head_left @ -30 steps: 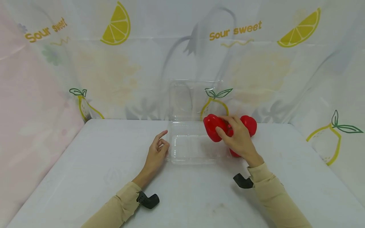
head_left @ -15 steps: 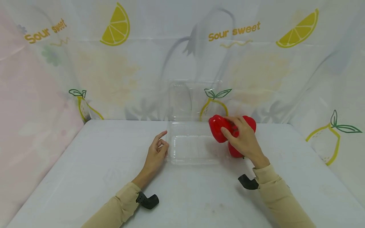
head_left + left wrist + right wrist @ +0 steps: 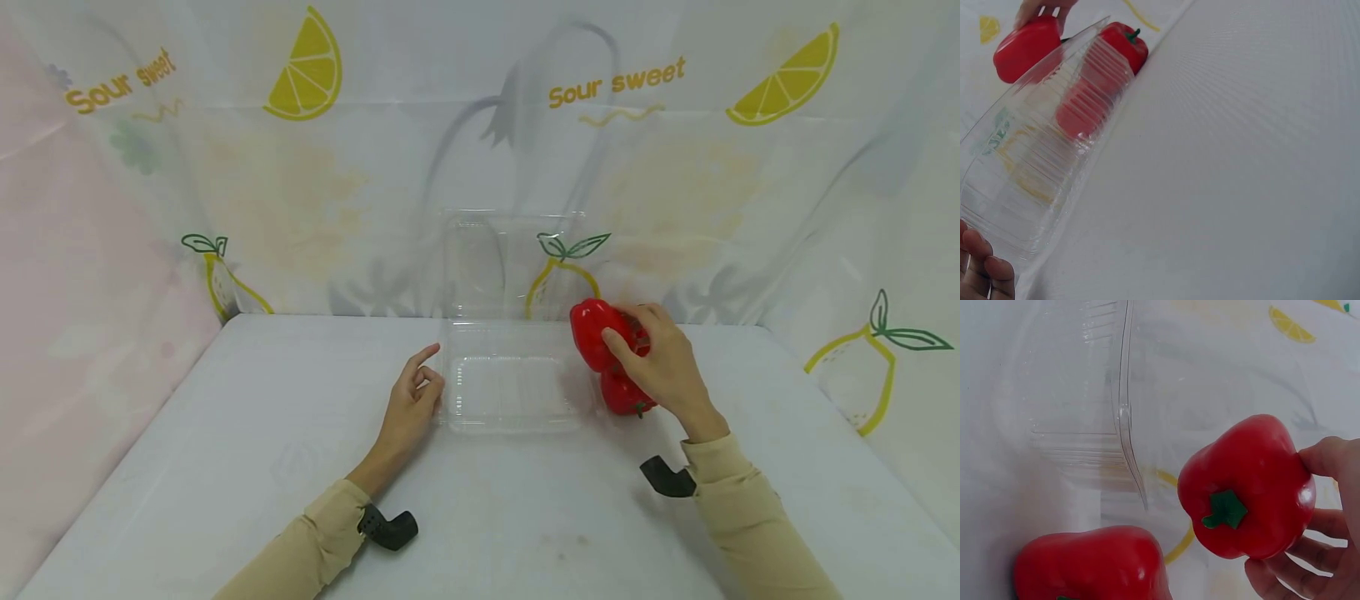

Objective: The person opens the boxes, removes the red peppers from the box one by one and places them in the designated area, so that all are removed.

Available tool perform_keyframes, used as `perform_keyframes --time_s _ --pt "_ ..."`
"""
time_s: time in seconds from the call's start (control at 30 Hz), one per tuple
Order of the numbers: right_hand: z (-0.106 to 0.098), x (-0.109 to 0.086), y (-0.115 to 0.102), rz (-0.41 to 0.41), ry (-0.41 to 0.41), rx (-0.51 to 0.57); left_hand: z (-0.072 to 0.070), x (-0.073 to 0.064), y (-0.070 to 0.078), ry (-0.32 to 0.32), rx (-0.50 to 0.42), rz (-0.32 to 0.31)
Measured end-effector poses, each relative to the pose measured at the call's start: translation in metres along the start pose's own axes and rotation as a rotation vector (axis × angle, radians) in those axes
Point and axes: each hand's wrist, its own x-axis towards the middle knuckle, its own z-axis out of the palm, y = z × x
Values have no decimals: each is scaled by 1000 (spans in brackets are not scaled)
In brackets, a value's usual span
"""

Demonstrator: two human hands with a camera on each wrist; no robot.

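My right hand (image 3: 663, 358) holds a red bell pepper (image 3: 596, 335) with thumb and fingers, above the right edge of an open clear plastic clamshell container (image 3: 510, 427). In the right wrist view this pepper (image 3: 1254, 487) shows its green stem. A second red pepper (image 3: 624, 393) lies on the table just right of the container. Some red of another pepper (image 3: 643, 337) shows between my fingers; the rest is hidden. My left hand (image 3: 411, 400) rests at the container's left side, index finger extended, the others loosely bent. Its fingertips (image 3: 999, 269) lie near the container's edge in the left wrist view.
The container's lid (image 3: 480, 267) stands raised at the back, before a fabric backdrop (image 3: 375, 167) printed with lemons. A white-covered table (image 3: 300, 433) lies beneath everything. Black wrist mounts (image 3: 390, 529) stick out from both sleeves.
My right hand has moved to the right with the pepper, from over the container's right part to its right edge. My left hand and the container have stayed put.
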Motion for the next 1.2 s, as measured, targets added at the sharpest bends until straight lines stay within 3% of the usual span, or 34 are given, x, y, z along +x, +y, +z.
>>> perform_keyframes --time_s 0.43,0.67,1.0,1.2 --pt "-15 -3 5 91 -5 12 0 0 1 4 2 1" --pt "-21 -4 9 95 21 15 -1 10 -30 21 7 30" --pt "-31 -9 16 138 41 4 0 11 -30 36 19 42" --pt "-35 -12 22 147 54 -13 -2 9 -24 25 0 13"
